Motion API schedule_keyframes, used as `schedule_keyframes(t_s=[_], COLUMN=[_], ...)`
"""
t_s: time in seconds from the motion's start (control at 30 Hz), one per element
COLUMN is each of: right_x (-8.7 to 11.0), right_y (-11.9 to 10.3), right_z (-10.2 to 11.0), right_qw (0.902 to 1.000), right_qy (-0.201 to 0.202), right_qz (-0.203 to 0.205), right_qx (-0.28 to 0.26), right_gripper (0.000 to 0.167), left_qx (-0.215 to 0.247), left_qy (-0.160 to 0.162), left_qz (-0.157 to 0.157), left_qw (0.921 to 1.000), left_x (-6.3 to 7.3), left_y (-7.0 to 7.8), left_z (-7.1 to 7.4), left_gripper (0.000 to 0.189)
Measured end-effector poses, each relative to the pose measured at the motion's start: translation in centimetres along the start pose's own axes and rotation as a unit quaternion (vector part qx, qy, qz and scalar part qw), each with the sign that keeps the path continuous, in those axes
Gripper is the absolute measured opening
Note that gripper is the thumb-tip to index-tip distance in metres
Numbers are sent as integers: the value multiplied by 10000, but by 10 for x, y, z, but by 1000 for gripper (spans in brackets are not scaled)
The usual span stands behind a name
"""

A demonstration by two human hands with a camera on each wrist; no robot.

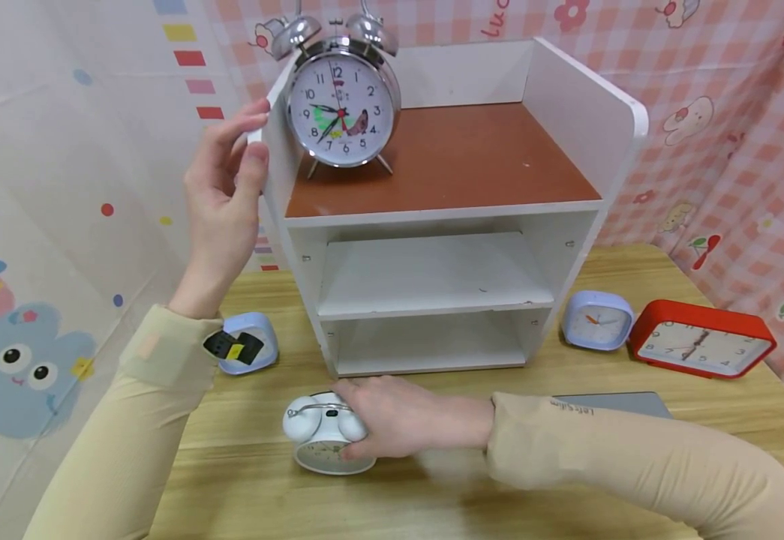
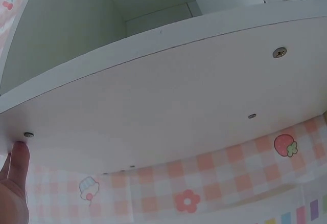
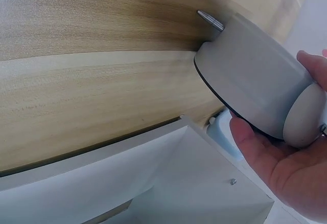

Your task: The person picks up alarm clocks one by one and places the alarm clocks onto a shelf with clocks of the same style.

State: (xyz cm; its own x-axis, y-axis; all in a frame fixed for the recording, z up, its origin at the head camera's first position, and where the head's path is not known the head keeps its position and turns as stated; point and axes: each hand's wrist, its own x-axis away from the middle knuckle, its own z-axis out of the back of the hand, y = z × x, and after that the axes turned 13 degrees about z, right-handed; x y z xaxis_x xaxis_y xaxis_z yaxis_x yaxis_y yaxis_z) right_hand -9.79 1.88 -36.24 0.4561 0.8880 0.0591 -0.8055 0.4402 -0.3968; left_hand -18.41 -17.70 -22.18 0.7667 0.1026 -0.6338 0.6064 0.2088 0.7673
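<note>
My right hand (image 1: 405, 416) grips a white twin-bell alarm clock (image 1: 317, 431) from its side, on the tabletop in front of the shelf. In the right wrist view, thumb and fingers lie on opposite sides of the clock's body (image 3: 250, 75), and a metal leg (image 3: 211, 20) sticks out. My left hand (image 1: 219, 191) touches the upper left side panel of the white shelf (image 1: 442, 214) near its front edge. The left wrist view shows fingers (image 2: 19, 165) against the panel's outer face (image 2: 153, 101). Beside it, a silver twin-bell alarm clock (image 1: 340, 109) stands on the brown top.
A small blue clock (image 1: 250, 343) stands left of the shelf, behind my left sleeve. To the right are another small blue clock (image 1: 597, 321) and a red rectangular clock (image 1: 702, 341). A flat grey object (image 1: 614, 403) lies partly behind my right sleeve. Patterned cloth hangs behind.
</note>
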Motion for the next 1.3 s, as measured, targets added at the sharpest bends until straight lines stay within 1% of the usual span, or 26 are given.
schedule_keyframes(t_s=[0.17,0.3,0.5,0.73,1.0,1.1,1.17,1.3], right_x=[0,0,0,1,7,10,12,20], right_y=[-2,-2,0,0,-2,-4,-5,-5], right_z=[1,1,-1,-1,3,7,11,21], right_qw=[10000,10000,10000,10000,9993,9989,9986,9975], right_qy=[-17,-13,5,52,196,230,264,366], right_qz=[-45,-40,-16,10,329,411,453,591], right_qx=[-51,-61,12,42,-19,-35,-46,-102], right_gripper=[71,66,62,60,48,49,53,52], left_qx=[-31,-71,62,43,11,74,111,44], left_qy=[-10,-25,-5,-7,-6,1,-1,-2], left_qz=[-29,-63,27,28,-8,-64,-65,-23], left_qw=[10000,10000,10000,10000,10000,10000,9999,10000], left_x=[0,0,0,0,1,1,0,0], left_y=[0,0,-2,-2,-2,-3,-3,-2], left_z=[0,1,1,1,1,1,0,0], left_gripper=[28,28,28,28,29,29,29,29])
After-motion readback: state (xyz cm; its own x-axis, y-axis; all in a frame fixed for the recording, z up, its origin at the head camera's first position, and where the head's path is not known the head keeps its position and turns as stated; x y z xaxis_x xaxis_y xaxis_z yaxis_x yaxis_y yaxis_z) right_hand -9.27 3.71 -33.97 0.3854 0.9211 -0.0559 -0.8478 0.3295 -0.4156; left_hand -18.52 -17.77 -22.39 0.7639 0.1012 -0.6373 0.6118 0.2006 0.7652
